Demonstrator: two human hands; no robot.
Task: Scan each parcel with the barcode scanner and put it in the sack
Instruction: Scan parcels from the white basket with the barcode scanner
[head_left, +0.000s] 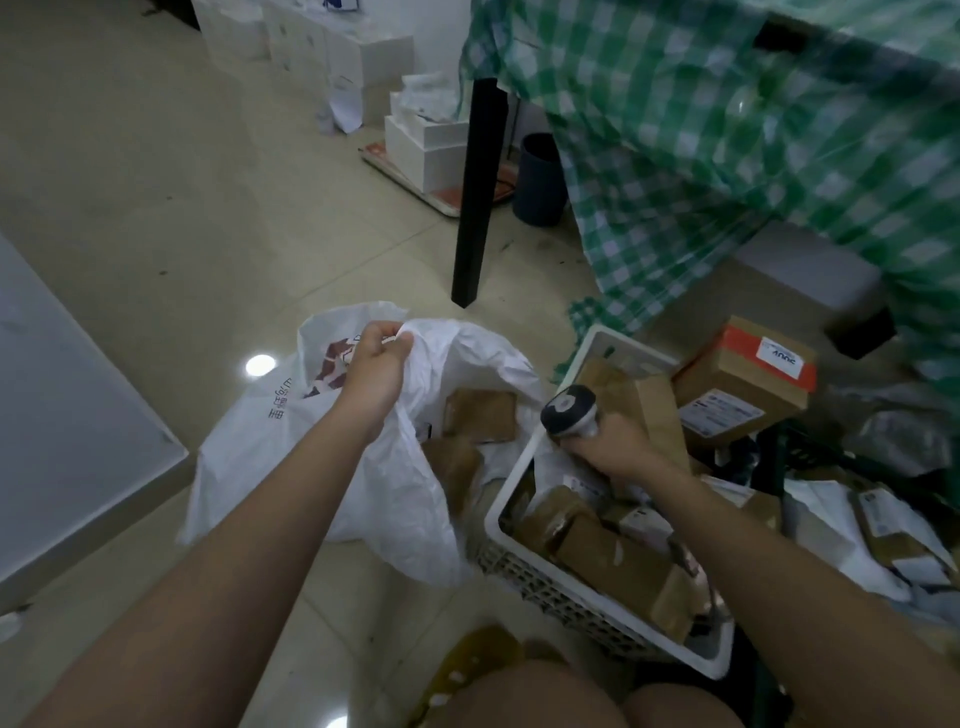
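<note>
My fingers: left hand (376, 358) pinches the rim of the white sack (332, 457), holding its mouth up; right hand (608, 447) wraps the barcode scanner (569, 408). Sack: on the floor, left of the basket (524, 467), brown parcels (478, 415) already inside. Basket: right, full of parcels. Beyond: checked tablecloth (727, 130), far right. Advice: I should keep the mouth wide and taut so the next scanned parcel drops in cleanly.

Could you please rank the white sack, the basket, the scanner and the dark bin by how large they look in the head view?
1. White sack
2. Basket, nearly alike, nearer the camera, so unsure
3. Dark bin, farther away
4. Scanner
</note>
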